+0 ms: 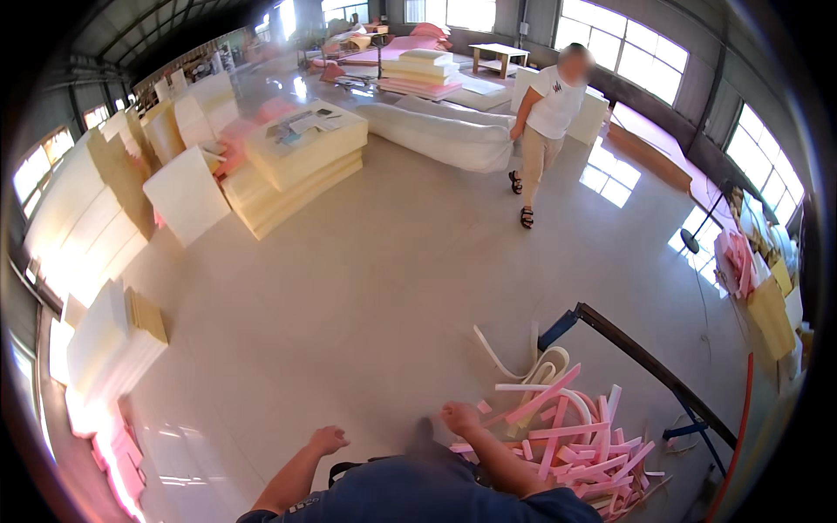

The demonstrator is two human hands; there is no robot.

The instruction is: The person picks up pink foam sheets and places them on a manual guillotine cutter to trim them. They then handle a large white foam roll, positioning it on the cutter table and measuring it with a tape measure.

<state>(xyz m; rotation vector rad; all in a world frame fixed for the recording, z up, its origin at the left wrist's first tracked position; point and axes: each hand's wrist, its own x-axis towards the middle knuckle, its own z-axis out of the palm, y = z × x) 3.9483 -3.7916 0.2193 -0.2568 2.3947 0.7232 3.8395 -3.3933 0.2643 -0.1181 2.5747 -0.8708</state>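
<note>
My left hand (330, 439) hangs in front of my body over the grey floor, fingers loosely curled, with nothing seen in it. My right hand (459, 418) is also curled closed and shows nothing in its grip. Just right of it lies a heap of pink and white foam strips (602, 449) on the floor. Longer cream strips (545, 366) curl at the far end of the heap. Neither hand appears to touch anything.
A dark metal bar on blue legs (658, 366) stands right of the heap. Yellow foam blocks (305, 148) are stacked ahead left; more foam slabs (105, 349) line the left side. A person (554, 105) stands ahead beside a long white roll (436, 135). A cable (704, 305) trails at right.
</note>
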